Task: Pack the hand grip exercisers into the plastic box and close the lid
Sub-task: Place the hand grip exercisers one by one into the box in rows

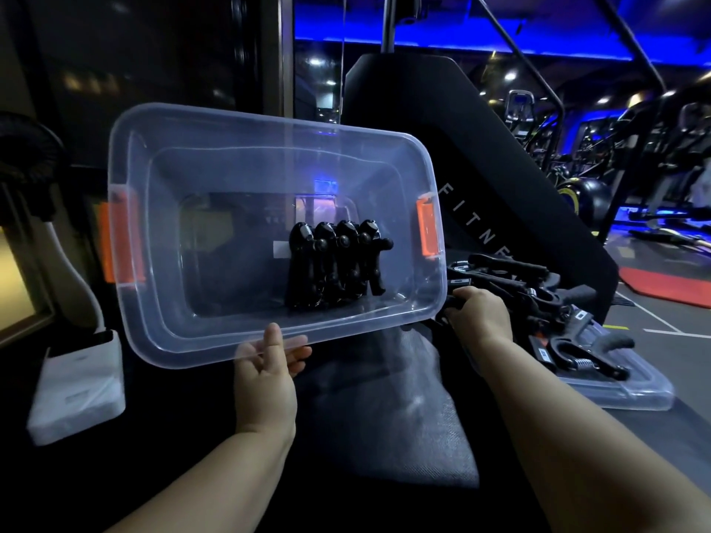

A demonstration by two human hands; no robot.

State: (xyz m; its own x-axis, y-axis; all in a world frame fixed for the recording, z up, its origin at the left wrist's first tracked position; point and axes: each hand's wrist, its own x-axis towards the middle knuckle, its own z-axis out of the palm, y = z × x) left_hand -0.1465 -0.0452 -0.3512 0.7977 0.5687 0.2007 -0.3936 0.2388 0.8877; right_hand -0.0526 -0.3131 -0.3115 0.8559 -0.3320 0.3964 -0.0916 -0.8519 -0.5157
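1. Standing at the far left, a white device (79,390) rests on the dark surface, below a dark round fan (27,155).
2. Next comes the clear plastic box (246,148), tilted up so that its open side faces the camera. Its long axis runs left to right, with the right end a little lower. An orange latch (115,242) sits on the left short side and another orange latch (428,232) on the right short side.
3. The left hand (269,363) holds the box at its lower rim, near the middle. The thumb lies over the rim and the fingers are seen through the plastic behind it, so the grip is closed on the box.
4. Inside the box, four black hand grip exercisers (336,267) stand side by side in a row, right of the centre. Their spring ends point up and their handles point down, so their long axis crosses that of the box.
5. The right hand (479,315) is just beside the lower right corner of the box, closed around a black grip exerciser (448,302); most of this one is hidden.
6. Further right, a pile of loose exercisers (538,298) lies partly on the clear lid (635,394), which is flat on the surface.
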